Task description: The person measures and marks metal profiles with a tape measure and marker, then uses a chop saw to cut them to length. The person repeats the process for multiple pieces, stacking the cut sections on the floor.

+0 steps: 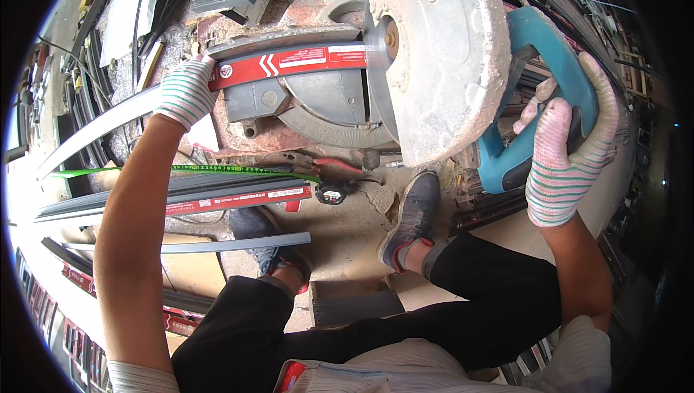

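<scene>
A miter saw with a dusty round blade guard (pixel 444 68) stands in front of me. A long profile strip with red printed film (pixel 303 61) lies across the saw table (pixel 329 93), along the back fence, its right end at the blade (pixel 383 79). My left hand (pixel 186 93), in a striped knit glove, is closed round this strip left of the saw table. The strip runs on past it to the far left as a pale bar. My gloved right hand (pixel 567 151) wraps the teal saw handle (pixel 535 50); fingertips show inside its loop.
A green tape measure (pixel 331 194) lies below the saw, its blade pulled out leftward over dark profiles (pixel 217 187). Red-handled pliers (pixel 336 164) rest nearby. A grey strip (pixel 238 245) crosses by my left shoe (pixel 253 227). Stacked profiles and offcuts surround the saw.
</scene>
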Demonstrator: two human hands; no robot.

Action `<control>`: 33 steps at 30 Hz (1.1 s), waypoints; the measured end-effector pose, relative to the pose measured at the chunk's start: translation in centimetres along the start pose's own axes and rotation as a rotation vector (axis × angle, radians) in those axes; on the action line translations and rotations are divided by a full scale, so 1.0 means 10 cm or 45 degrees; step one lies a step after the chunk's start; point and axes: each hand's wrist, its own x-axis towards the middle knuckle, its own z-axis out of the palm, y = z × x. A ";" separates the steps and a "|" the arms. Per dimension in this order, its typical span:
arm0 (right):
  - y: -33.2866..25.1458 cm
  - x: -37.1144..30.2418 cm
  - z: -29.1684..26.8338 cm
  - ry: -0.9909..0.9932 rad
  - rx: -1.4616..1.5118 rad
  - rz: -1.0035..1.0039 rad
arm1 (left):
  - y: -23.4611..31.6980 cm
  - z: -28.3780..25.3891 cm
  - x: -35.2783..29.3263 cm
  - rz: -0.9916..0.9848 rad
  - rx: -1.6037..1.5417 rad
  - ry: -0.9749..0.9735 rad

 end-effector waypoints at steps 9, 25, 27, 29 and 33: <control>-0.03 -0.02 0.05 0.056 0.018 0.070 | 0.06 -0.06 0.02 -0.061 -0.004 -0.103; 0.06 -0.14 0.07 0.047 0.111 0.050 | 0.01 0.00 0.00 -0.001 -0.027 0.031; 0.06 -0.16 0.08 0.053 0.121 0.057 | 0.03 -0.02 0.01 -0.019 -0.013 -0.006; 0.06 -0.18 0.09 0.060 0.150 0.084 | 0.06 -0.04 0.01 -0.042 0.019 -0.051; 0.10 -0.22 0.10 0.061 0.174 0.072 | 0.07 -0.07 0.01 -0.048 -0.002 -0.054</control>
